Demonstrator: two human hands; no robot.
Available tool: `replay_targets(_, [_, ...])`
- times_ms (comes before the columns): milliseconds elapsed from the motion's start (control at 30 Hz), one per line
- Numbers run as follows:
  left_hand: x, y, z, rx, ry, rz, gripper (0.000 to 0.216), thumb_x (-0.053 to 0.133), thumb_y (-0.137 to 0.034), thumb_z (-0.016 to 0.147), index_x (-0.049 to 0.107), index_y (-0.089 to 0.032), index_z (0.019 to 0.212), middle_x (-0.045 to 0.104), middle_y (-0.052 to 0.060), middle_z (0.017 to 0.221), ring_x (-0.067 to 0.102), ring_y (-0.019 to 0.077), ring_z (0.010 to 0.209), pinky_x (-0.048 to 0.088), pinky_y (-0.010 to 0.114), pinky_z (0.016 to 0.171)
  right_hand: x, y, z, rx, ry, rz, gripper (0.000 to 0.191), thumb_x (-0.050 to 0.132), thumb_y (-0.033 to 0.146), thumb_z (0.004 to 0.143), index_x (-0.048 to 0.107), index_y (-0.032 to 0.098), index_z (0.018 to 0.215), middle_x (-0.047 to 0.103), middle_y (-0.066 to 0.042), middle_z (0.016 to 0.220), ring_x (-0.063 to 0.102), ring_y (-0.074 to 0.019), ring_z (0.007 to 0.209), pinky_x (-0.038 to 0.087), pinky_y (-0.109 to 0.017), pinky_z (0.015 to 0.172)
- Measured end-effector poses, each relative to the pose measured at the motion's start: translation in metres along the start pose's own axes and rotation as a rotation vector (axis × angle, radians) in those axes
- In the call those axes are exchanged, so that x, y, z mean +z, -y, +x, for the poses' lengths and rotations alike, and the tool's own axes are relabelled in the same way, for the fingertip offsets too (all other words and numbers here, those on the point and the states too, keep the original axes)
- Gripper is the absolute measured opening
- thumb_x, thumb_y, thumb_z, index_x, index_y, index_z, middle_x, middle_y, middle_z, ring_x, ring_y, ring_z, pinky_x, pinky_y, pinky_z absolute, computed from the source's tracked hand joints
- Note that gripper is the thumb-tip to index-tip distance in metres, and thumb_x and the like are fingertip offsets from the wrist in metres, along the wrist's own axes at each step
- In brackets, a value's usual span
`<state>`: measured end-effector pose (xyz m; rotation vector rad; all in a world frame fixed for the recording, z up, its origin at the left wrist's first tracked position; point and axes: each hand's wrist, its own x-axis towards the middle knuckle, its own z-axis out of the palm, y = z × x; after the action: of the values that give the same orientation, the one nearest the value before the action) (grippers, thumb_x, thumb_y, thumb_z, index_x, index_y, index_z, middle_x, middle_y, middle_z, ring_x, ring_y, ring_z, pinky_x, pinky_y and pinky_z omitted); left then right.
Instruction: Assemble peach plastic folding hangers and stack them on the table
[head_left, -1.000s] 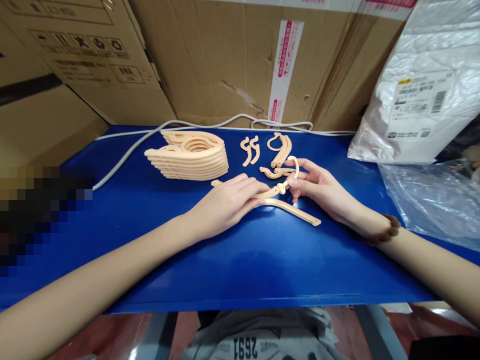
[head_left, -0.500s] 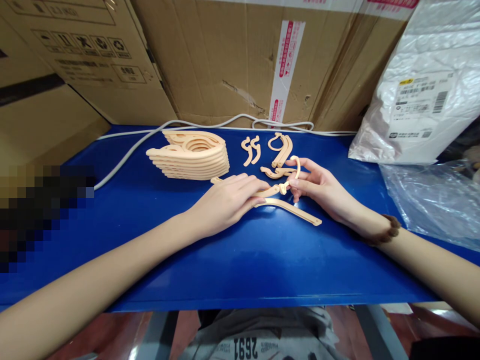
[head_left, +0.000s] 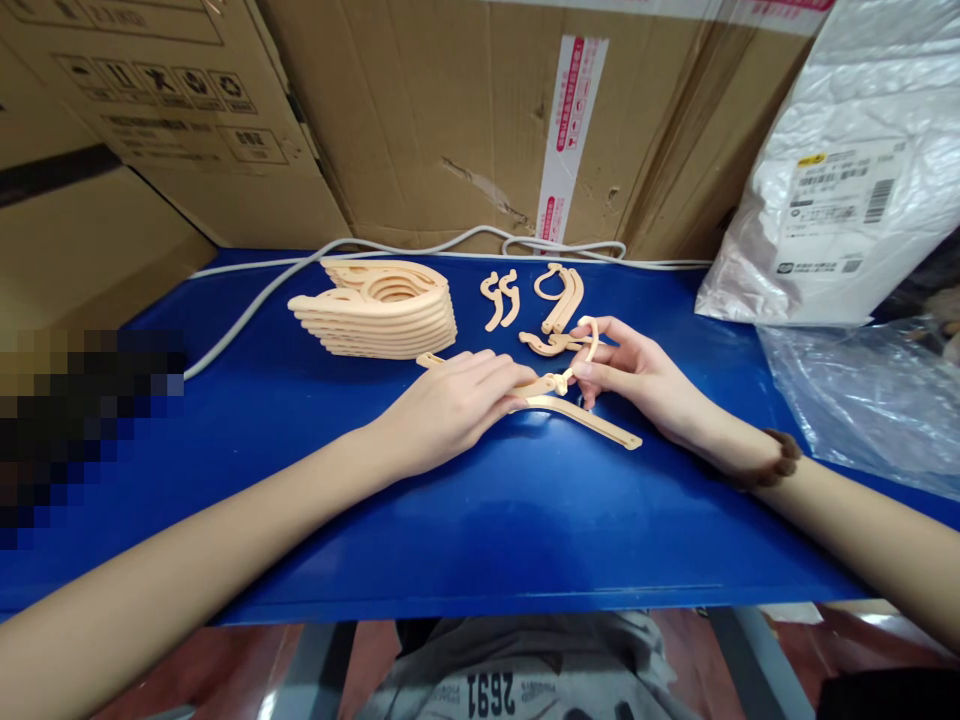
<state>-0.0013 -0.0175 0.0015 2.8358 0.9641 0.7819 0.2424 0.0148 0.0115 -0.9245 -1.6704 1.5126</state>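
On the blue table [head_left: 450, 520] my left hand [head_left: 450, 405] lies over a peach plastic hanger arm [head_left: 592, 423], its fingers closed round the arm's left part. My right hand [head_left: 637, 375] pinches a peach hook piece [head_left: 587, 342] where it meets the hanger arm at the joint. A stack of folded peach hangers [head_left: 379, 308] lies behind my left hand. Loose hook pieces [head_left: 502, 298] and more curved parts [head_left: 561, 298] lie behind my right hand's fingers.
Cardboard boxes [head_left: 465, 110] stand along the table's back edge, with a white cable [head_left: 262, 300] running in front of them. A silvery labelled bag [head_left: 832, 180] and clear plastic film [head_left: 862, 400] fill the right side. A blurred patch covers the left edge.
Both hands stay almost in place; the hook and arm shift slightly at the joint between them.
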Motion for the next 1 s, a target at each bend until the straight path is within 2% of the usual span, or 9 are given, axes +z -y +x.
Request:
replay_targets(267, [0.0003,-0.0008,-0.0006,0.024,-0.021,0.113,0.03,0.034,-0.025,0.103,0.059,-0.012,0.109,0.064,0.008,0.088,0.055,0.0197,0.079,0.043,0.03,0.071,0.0009,0.0035,-0.0019,-0.003,-0.03,-0.106,0.04,0.071,0.034,0.083,0.048,0.024,0.115,0.067,0.002,0.083,0.059,-0.0105,0.06,0.05,-0.027,0.059])
replay_targets(1000, [0.0011,-0.0016,-0.0006,0.016,-0.003,0.123,0.027,0.036,-0.022,0.102,0.06,-0.01,0.11,0.065,0.009,0.09,0.056,0.0198,0.08,0.043,0.03,0.071,0.0041,0.0083,-0.0025,0.022,-0.032,-0.1,0.042,0.07,0.038,0.08,0.049,0.022,0.113,0.066,0.001,0.079,0.058,-0.011,0.059,0.05,-0.027,0.055])
